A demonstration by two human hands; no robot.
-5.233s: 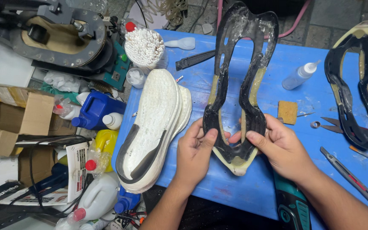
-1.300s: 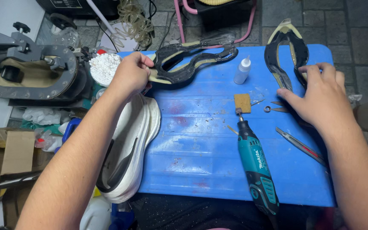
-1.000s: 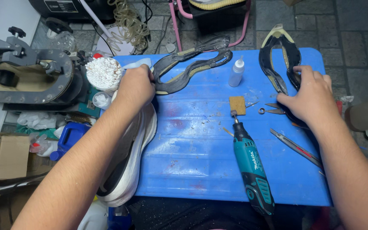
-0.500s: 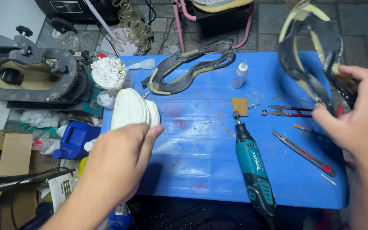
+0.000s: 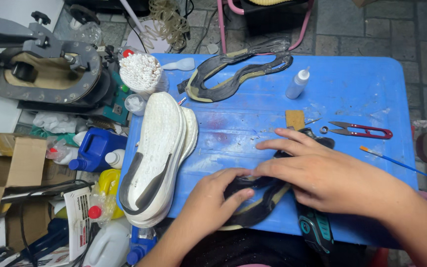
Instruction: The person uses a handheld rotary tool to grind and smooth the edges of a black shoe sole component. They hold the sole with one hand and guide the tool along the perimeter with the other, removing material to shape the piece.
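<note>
blue table [image 5: 362, 84] on stone floor [image 5: 411, 29]; each hand presses flat on black outsole [image 5: 260, 210].

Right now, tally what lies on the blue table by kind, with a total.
Black sole frames: 2, one under both hands, one at the far edge
White soles, stacked: 2
Squeeze bottles: 1
Red-handled snips: 1
Brushes: 1
Teal rotary tools: 1
Tan blocks: 1
Total: 9

Black outsole [image 5: 253, 210] mostly hidden under hands; rotary tool [image 5: 315, 230] too.
</note>
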